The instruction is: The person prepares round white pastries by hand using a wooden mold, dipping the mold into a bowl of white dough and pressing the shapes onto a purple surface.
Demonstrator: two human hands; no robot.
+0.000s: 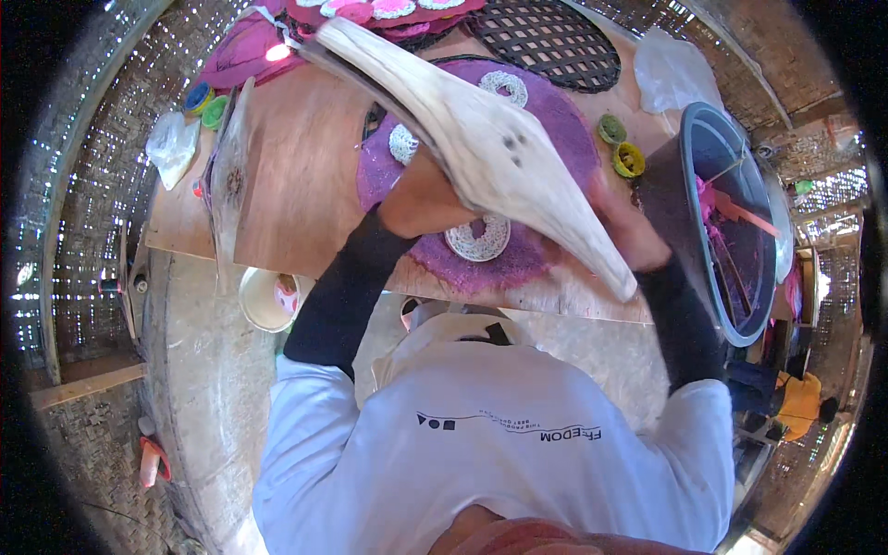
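A large whitish board, pointed at both ends and marked with a few dark spots, is held tilted above the table. My left hand grips it from its near left side, with the fingers hidden behind it. Close to the board's right edge is my right hand, smeared by motion, so its finger pose does not show clearly. Under both hands lies a round purple mat. White textured rings sit on it, among them a near ring and a far ring.
The wooden table carries a black woven lattice disc at the back. A big grey-blue tub with pink material stands right. Small yellow cup and plastic bag lie nearby. Another whitish piece stands left, above a pale bucket.
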